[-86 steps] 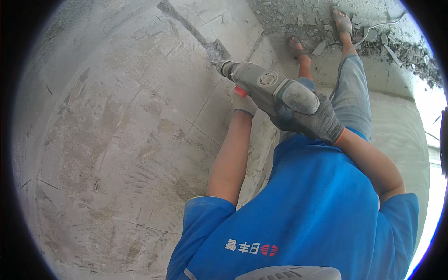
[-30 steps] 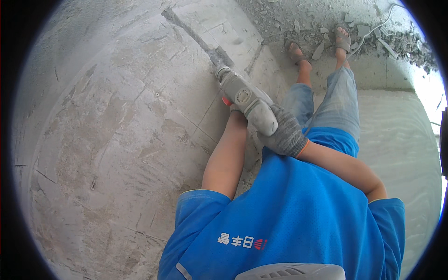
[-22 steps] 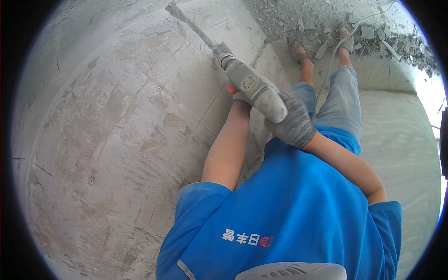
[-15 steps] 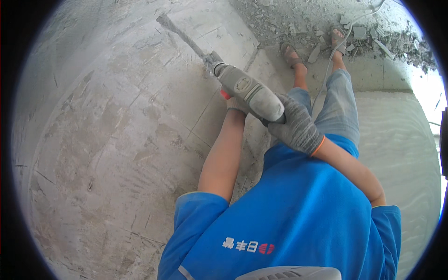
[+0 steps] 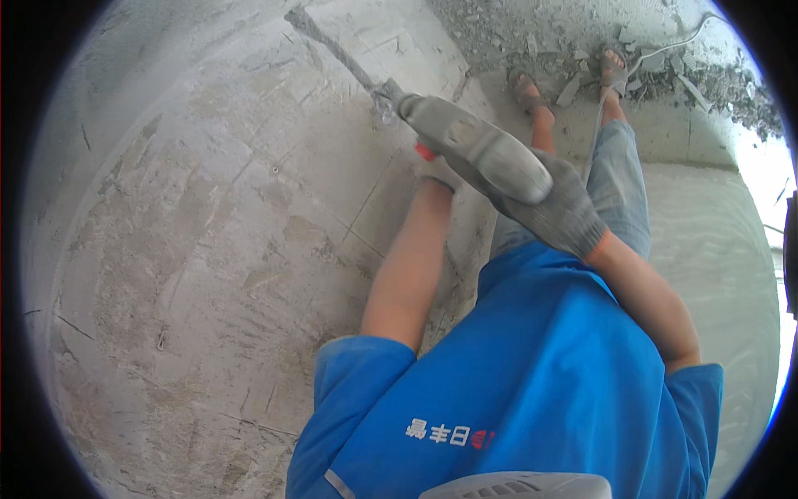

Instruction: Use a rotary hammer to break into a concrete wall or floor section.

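A dusty grey rotary hammer [image 5: 478, 148] points toward the upper left, slightly blurred. Its long chisel bit [image 5: 334, 51] lies over a scarred grey concrete surface [image 5: 208, 274]; whether the tip touches is unclear. My left hand [image 5: 436, 173], in a light glove, is closed beneath the tool body beside a red part [image 5: 425, 151]; the body hides most of its fingers. At the tool's rear end, my right hand [image 5: 567, 209] in a grey knitted glove with an orange cuff is wrapped around the rear grip, its fingers partly covered by the housing.
Broken rubble [image 5: 573, 62] lies at the upper right, close to my sandalled feet [image 5: 613, 73]. A pale cord [image 5: 682, 41] runs past my leg and over the debris. A smooth pale surface [image 5: 706, 249] stretches along the right.
The rotary hammer and both my hands have shifted right, its rear end most of all. The bit tip has moved slightly up and right. The cord has swung toward my right leg.
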`<state>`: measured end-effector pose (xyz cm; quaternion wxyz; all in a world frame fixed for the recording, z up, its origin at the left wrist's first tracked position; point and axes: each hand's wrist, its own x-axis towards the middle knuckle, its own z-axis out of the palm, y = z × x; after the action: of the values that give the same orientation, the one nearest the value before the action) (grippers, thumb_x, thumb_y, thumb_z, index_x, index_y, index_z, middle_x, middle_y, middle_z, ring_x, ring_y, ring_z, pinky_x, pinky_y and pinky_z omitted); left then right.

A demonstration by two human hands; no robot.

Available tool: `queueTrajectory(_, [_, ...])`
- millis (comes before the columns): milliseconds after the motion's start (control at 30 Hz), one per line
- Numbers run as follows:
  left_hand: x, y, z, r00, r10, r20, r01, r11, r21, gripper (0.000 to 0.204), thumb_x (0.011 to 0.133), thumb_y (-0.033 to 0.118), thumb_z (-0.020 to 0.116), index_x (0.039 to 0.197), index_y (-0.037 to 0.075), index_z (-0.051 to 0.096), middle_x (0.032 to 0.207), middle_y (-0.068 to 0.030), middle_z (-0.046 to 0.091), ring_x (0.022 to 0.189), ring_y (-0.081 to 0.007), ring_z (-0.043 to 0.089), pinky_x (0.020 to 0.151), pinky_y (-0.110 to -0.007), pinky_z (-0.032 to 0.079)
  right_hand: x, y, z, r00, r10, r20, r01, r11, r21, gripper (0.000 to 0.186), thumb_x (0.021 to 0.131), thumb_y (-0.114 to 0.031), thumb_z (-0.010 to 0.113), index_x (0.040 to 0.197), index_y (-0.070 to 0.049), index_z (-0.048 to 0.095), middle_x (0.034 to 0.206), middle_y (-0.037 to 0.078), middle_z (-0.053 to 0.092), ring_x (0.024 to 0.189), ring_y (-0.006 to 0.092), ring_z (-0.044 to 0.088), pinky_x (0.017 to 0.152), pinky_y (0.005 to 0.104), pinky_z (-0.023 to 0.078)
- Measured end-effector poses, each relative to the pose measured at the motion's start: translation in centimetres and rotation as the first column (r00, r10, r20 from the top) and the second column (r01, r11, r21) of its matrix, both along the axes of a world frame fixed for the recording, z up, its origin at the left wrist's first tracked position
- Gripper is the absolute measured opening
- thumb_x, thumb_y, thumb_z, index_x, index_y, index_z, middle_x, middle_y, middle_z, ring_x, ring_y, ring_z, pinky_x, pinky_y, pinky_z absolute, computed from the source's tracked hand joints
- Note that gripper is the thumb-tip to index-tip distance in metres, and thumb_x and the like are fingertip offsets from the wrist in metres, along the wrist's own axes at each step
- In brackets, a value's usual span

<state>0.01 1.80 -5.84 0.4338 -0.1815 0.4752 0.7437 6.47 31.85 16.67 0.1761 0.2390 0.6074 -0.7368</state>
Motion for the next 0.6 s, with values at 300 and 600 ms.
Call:
queueTrajectory(300, [4.3,8.0,10.0,0.947,0.182,0.263,-0.154,0.98,-0.123,0.04,0.097,0.034,0.033,0.126,0.009,0.044,0.124,-0.011,0.053,0.114,-0.0266,0.051,0.098,-0.042,0.041,6.6,5.0,1.3,0.981,-0.072,0.18,0.088,0.993,-0.079,0.036,0.075,-0.022,0.068,0.104,-0.003,0.059,0.089,0.016,0.064,0.085,0.0305,0.064,0.076,0.0355,0.05])
queueTrajectory(600, [1.0,8.0,12.5,0.902,0.284,0.325,-0.063,0.831,-0.553,0.037,0.092,0.028,0.034,0.111,0.003,0.054,0.104,-0.0136,0.06,0.094,-0.0271,0.059,0.081,-0.04,0.049,5.7,7.2,-2.5,0.882,-0.058,0.468,0.292,0.847,-0.445,0.029,0.075,-0.014,0.059,0.1,-0.001,0.058,0.079,0.008,0.063,0.068,0.0182,0.062,0.06,0.0339,0.051])
